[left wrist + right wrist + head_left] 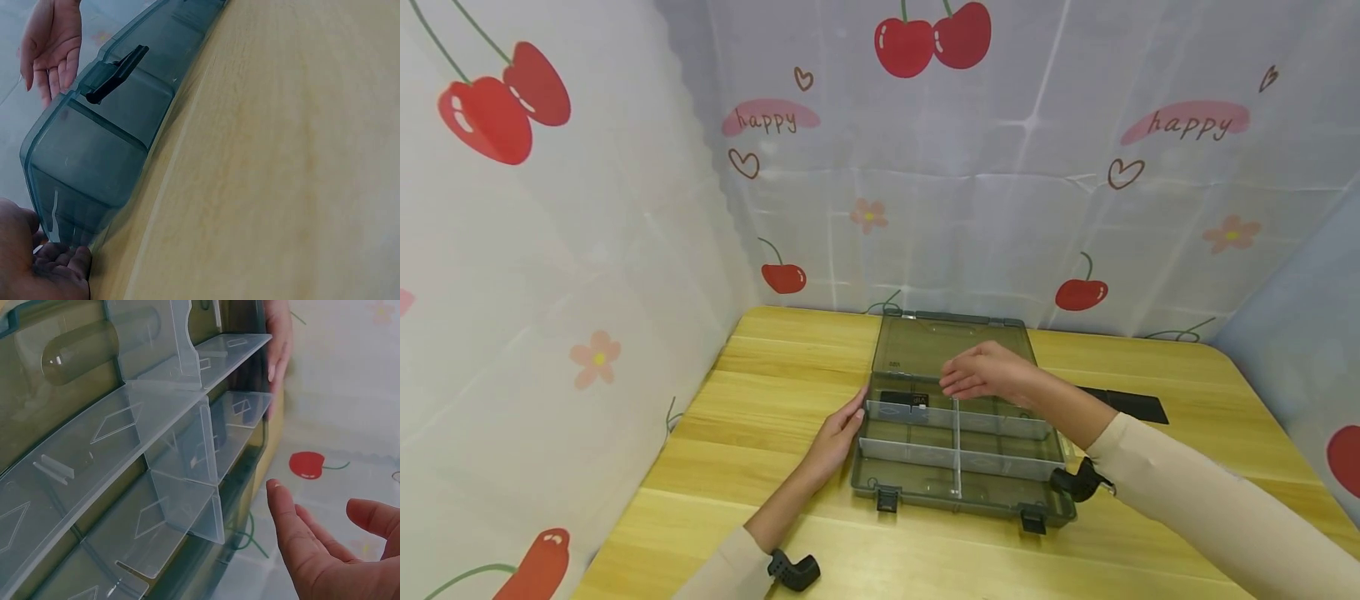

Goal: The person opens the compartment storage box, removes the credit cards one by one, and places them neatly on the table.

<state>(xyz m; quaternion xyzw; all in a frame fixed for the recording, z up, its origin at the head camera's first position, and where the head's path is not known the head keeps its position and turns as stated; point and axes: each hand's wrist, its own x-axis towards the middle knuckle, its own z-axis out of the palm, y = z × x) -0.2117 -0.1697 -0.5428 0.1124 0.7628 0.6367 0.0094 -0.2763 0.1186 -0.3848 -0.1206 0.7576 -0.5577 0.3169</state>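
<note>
A translucent dark-green compartment box [906,481] lies on the table with its lid [917,346] folded back. Pale clear dividers [992,461] split it into several sections. A black card [895,399] marked "VIP" sits in the back left compartment. My left hand [835,433] holds the box's left side; in the left wrist view its fingertips [78,259] are low against the wall and the thumb is higher up. Above the back of the box hovers my right hand [985,371], fingers extended, and the right wrist view shows nothing between its fingers and thumb.
Black cards [1138,407] lie on the wooden table [775,375] right of the box, partly hidden by my right forearm. Two black latches [887,499] hang at the box's front. A cherry-printed curtain [940,225] stands behind the table and along both sides.
</note>
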